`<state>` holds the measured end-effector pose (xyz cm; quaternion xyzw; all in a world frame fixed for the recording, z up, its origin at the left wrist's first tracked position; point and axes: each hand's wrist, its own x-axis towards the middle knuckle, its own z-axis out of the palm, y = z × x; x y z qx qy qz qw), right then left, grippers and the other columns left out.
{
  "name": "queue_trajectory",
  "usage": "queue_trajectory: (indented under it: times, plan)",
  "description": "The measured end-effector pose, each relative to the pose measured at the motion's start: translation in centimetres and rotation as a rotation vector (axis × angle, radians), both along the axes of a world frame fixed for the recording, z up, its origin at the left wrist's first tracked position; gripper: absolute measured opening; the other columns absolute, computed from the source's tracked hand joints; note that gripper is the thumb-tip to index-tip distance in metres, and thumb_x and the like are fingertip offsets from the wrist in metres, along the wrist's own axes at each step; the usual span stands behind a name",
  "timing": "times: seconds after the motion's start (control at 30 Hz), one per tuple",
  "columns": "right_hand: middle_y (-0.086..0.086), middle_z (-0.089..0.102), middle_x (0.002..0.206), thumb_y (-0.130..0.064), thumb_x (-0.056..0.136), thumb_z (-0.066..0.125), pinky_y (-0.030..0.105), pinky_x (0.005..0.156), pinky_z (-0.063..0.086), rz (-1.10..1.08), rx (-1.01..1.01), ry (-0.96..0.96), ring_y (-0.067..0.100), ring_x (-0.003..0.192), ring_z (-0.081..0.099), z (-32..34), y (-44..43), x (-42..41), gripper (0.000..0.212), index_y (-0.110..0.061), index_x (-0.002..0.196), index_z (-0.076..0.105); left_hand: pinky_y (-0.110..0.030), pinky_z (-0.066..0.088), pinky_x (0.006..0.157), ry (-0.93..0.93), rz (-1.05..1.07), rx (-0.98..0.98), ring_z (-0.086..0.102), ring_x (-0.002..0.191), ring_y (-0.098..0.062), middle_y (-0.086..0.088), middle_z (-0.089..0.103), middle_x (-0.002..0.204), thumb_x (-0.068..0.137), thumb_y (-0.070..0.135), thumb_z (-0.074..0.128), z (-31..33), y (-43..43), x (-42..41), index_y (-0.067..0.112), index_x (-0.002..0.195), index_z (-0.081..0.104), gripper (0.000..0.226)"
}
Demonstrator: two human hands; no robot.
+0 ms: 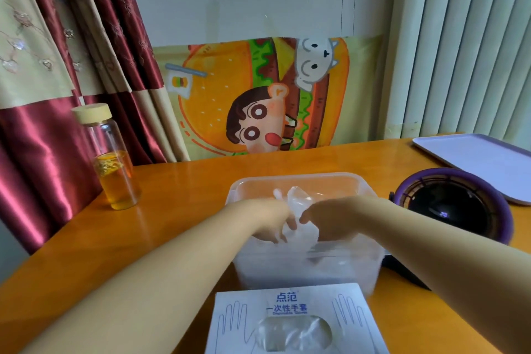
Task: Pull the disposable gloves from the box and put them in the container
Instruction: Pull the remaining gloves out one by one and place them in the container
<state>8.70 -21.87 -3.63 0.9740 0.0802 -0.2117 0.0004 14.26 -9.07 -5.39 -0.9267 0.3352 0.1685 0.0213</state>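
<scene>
Gripping a crumpled clear disposable glove (299, 202) between them, the left hand (271, 223) and right hand (327, 220) hold it inside the translucent plastic container (296, 177). This looks like the depositing step; next they must let go and reach back to the glove box (247, 304) just beside it.

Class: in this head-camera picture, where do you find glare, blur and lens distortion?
Head view: soft light leaves sheen on the curtain and table; the wide lens tilts the bottle and blinds; the whole frame is slightly soft, the glove gripped by the left hand and right hand hardest to outline.
</scene>
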Motion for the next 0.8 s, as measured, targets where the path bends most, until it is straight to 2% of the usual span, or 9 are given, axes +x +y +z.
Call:
queue_trajectory:
  times: [0.1,0.17,0.3,0.4,0.47,0.53,0.63,0.73,0.8]
  plan:
    - [0.005,0.035,0.149,-0.057,0.082,0.060,0.023,0.089,0.040,-0.042,-0.056,0.104,0.024,0.130,0.041,-0.5,-0.5,0.7,0.090,-0.016,0.150,0.019,-0.026,0.044,0.088,-0.012,0.015,-0.161,0.054,0.112,-0.015,0.003,0.056,0.131,0.091,0.032,0.063,1.9,0.4,-0.5,0.027,0.131,0.057,0.041]
    - [0.006,0.034,0.149,-0.062,0.079,0.061,0.027,0.095,0.041,-0.059,-0.079,0.143,0.024,0.128,0.042,-0.9,-0.8,1.1,0.097,-0.017,0.151,0.014,-0.027,0.047,0.089,0.001,-0.007,-0.228,0.055,0.104,-0.010,0.006,0.060,0.126,0.091,0.043,0.060,3.5,0.3,-1.0,0.026,0.127,0.060,0.040]
    - [0.007,0.027,0.153,-0.064,0.081,0.057,0.036,0.108,0.031,-0.037,-0.178,0.170,0.027,0.135,0.034,-1.6,-0.8,1.8,0.096,-0.018,0.152,0.011,-0.031,0.042,0.101,0.051,-0.061,0.176,0.047,0.125,-0.019,0.001,0.046,0.144,0.098,0.035,0.049,3.5,-1.3,-1.9,0.023,0.145,0.042,0.049]
    - [0.008,0.025,0.154,-0.046,0.097,0.042,0.039,0.112,0.027,-0.052,-0.211,0.163,0.029,0.138,0.029,-2.6,-1.1,2.3,0.066,-0.017,0.151,0.016,-0.033,0.038,0.099,-0.010,-0.051,0.458,0.038,0.134,-0.027,-0.005,0.035,0.151,0.101,0.020,0.041,1.3,-1.9,-1.6,0.018,0.148,0.034,0.048]
    - [0.007,0.024,0.155,-0.035,0.102,0.033,0.041,0.114,0.025,-0.047,-0.232,0.144,0.029,0.139,0.028,-3.3,-1.5,2.9,0.054,-0.018,0.151,0.019,-0.035,0.033,0.106,-0.043,-0.069,0.537,0.034,0.137,-0.028,-0.006,0.034,0.151,0.102,0.027,0.038,0.6,-1.8,-1.4,0.017,0.147,0.036,0.046]
    - [0.006,0.025,0.155,-0.045,0.096,0.045,0.042,0.116,0.022,-0.054,-0.182,0.145,0.029,0.140,0.026,-3.5,-1.5,2.9,0.066,-0.019,0.151,0.018,-0.038,0.033,0.107,-0.033,-0.096,0.568,0.036,0.136,-0.028,-0.004,0.035,0.152,0.102,0.030,0.040,0.7,-1.5,-1.4,0.018,0.147,0.037,0.047]
    - [0.003,0.023,0.156,-0.049,0.086,0.060,0.038,0.117,0.020,-0.001,-0.112,0.075,0.024,0.143,0.022,-1.7,-1.1,1.3,0.085,-0.019,0.152,0.016,-0.036,0.037,0.102,0.013,-0.048,0.476,0.039,0.134,-0.027,-0.002,0.036,0.152,0.100,0.033,0.048,1.7,-0.7,-1.9,0.020,0.149,0.034,0.053]
    - [0.000,0.043,0.146,-0.044,0.086,0.063,0.034,0.110,0.034,0.019,-0.022,-0.242,0.021,0.132,0.041,1.0,-1.1,-1.2,0.072,-0.019,0.146,0.033,-0.030,0.039,0.097,-0.018,-0.021,0.184,0.046,0.127,-0.021,0.001,0.045,0.146,0.096,0.038,0.054,3.6,1.0,-2.6,0.021,0.147,0.036,0.057]
    - [-0.004,0.063,0.119,-0.038,0.085,0.066,0.031,0.093,0.048,0.037,0.121,-0.486,0.016,0.108,0.059,2.7,-1.1,-3.1,0.049,-0.022,0.130,0.054,-0.023,0.042,0.087,-0.105,-0.005,-0.109,0.054,0.112,-0.014,0.003,0.054,0.134,0.094,0.033,0.058,5.0,2.5,-3.5,0.022,0.141,0.045,0.050]
